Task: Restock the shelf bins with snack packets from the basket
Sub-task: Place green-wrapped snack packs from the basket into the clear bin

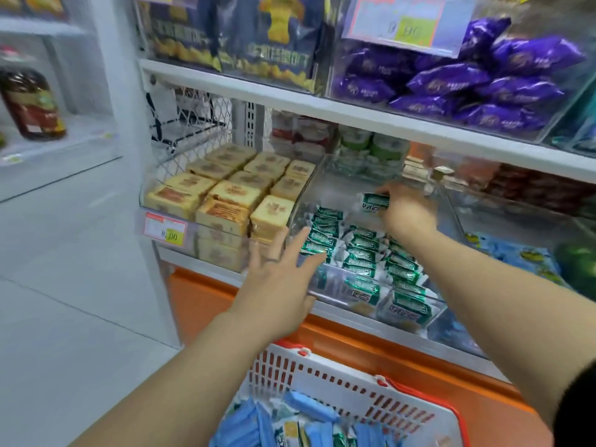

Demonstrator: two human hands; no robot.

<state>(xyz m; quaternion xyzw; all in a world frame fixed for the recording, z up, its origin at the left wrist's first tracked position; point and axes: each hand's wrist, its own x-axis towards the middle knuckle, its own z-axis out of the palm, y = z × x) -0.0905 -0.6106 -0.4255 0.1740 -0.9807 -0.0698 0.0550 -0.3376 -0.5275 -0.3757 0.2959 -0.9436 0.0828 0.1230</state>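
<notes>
At the bottom centre of the frame we see the white slotted basket (354, 391) with orange handles, holding blue packets (245, 424) and a few green-and-white ones. Above it, at mid frame, our left hand (277, 285) is spread flat with wide, straight fingers (295, 241) that hold nothing. Their tips reach the left end of the clear bin (371, 295) on the lower shelf. That bin holds rows of small green packets (361, 253), glossy green with white crimped ends and white lettering, most standing on edge.

Further in, right of centre, our right hand (406, 211) pinches one such packet (375, 201) in curled fingers over the back of the same bin. Left of it lie stacked yellow packets (232, 195) above a red price tag (165, 229). At the upper right, purple packets (483, 79) fill a bin on the shelf above.
</notes>
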